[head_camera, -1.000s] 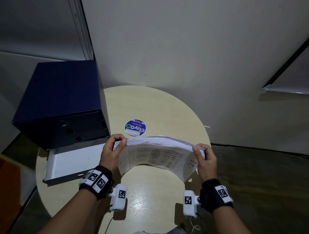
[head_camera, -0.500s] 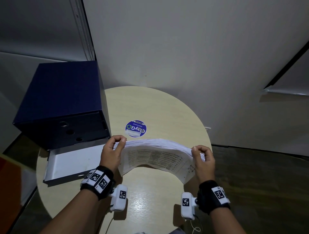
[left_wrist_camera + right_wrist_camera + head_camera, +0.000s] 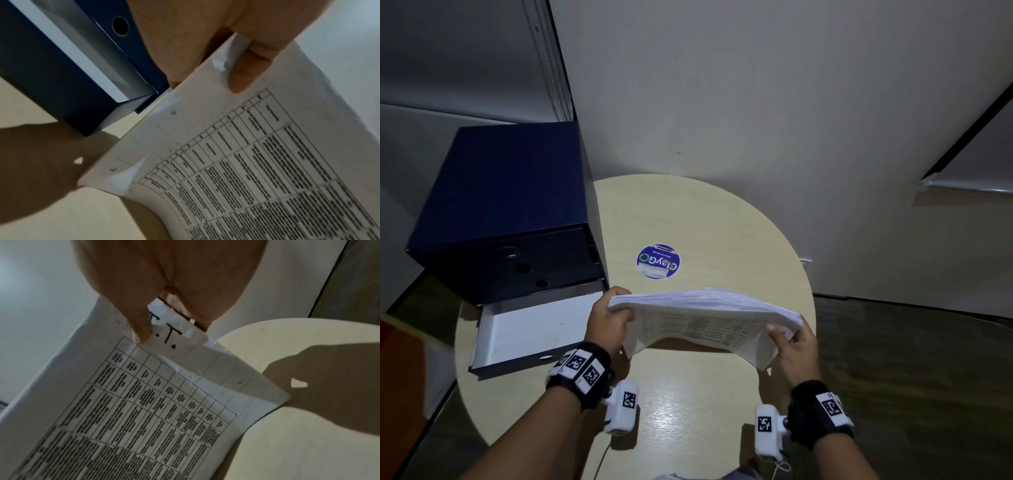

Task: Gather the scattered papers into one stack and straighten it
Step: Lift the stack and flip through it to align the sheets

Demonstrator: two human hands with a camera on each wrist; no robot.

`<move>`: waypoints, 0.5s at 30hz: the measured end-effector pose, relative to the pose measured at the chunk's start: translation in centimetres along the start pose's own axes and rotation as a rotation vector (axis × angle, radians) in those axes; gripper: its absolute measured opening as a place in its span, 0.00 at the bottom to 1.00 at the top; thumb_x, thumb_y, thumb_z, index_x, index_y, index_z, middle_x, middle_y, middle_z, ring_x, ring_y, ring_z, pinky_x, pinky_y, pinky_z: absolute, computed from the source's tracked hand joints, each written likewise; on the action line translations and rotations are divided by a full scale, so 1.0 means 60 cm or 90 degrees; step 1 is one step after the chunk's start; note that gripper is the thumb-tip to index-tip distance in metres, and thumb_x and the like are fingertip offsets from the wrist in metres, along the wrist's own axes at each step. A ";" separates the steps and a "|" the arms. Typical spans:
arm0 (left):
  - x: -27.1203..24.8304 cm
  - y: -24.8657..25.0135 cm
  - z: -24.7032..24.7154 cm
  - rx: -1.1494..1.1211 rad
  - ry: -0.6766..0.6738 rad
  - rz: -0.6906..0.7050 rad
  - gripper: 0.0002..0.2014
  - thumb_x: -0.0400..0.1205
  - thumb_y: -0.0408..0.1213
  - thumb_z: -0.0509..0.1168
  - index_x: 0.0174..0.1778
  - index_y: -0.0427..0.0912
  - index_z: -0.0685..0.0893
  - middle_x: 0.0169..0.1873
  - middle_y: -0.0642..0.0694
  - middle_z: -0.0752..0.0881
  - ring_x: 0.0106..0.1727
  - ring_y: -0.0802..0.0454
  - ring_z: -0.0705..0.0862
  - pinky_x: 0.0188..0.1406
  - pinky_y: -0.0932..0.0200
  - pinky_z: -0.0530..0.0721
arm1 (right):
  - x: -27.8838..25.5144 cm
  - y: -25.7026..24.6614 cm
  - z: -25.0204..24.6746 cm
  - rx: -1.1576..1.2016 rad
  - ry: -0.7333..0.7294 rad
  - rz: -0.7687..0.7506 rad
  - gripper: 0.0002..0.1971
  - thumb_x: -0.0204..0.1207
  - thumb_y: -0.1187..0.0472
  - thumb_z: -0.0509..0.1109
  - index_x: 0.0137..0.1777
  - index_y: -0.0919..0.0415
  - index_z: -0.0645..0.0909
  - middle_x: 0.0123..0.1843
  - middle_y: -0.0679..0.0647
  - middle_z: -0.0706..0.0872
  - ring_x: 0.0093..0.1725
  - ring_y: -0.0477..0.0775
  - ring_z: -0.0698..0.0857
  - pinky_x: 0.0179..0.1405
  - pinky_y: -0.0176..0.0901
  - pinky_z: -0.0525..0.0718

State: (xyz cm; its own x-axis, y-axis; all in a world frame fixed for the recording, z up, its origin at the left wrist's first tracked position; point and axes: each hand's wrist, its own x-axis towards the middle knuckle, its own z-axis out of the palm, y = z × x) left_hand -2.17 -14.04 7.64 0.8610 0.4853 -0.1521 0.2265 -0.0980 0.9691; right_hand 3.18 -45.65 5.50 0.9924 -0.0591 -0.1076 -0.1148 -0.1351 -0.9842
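Observation:
A thick stack of printed papers point(image 3: 702, 318) stands on its long edge on the round beige table point(image 3: 688, 404), bowed upward in the middle. My left hand point(image 3: 607, 320) grips its left end, thumb on the printed face point(image 3: 240, 81). My right hand point(image 3: 792, 342) grips the right end, thumb beside handwritten letters point(image 3: 141, 334). The facing sheet point(image 3: 257, 170) carries a printed table and punch holes. The far side of the stack is hidden.
A dark blue box file point(image 3: 510, 212) stands on the table's left, with an open blue-and-white box lid point(image 3: 534, 329) lying in front of it. A round blue sticker point(image 3: 658, 262) sits past the papers. A white wall rises close behind the table.
The stack has shifted slightly right and its right end has dropped lower; my right hand moved down and outward with it. The left hand stayed nearly in place.

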 end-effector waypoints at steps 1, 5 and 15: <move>0.000 -0.001 -0.002 0.001 -0.001 -0.005 0.08 0.70 0.17 0.61 0.36 0.34 0.77 0.32 0.43 0.80 0.38 0.46 0.76 0.38 0.54 0.73 | -0.002 0.003 -0.001 0.003 -0.002 0.010 0.14 0.80 0.74 0.71 0.56 0.53 0.82 0.53 0.52 0.90 0.55 0.50 0.87 0.49 0.42 0.83; 0.002 0.004 0.003 0.050 -0.036 -0.029 0.10 0.70 0.13 0.62 0.37 0.32 0.77 0.33 0.43 0.82 0.38 0.46 0.79 0.36 0.56 0.75 | -0.002 0.020 0.009 0.003 -0.017 0.065 0.16 0.79 0.73 0.72 0.63 0.57 0.81 0.57 0.56 0.91 0.59 0.56 0.89 0.58 0.53 0.88; -0.016 0.027 0.011 -0.032 -0.049 -0.092 0.21 0.70 0.10 0.59 0.42 0.42 0.82 0.35 0.48 0.86 0.39 0.52 0.87 0.24 0.71 0.81 | 0.009 0.035 -0.005 -0.081 -0.037 0.112 0.18 0.81 0.72 0.71 0.68 0.59 0.77 0.60 0.55 0.88 0.65 0.61 0.85 0.55 0.47 0.82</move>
State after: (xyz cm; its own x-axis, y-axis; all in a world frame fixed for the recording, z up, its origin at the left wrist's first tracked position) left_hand -2.33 -15.22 9.23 0.8540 0.4225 -0.3035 0.3295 0.0121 0.9441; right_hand 3.44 -46.25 3.41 0.9572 -0.0356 -0.2872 -0.2867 -0.2515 -0.9244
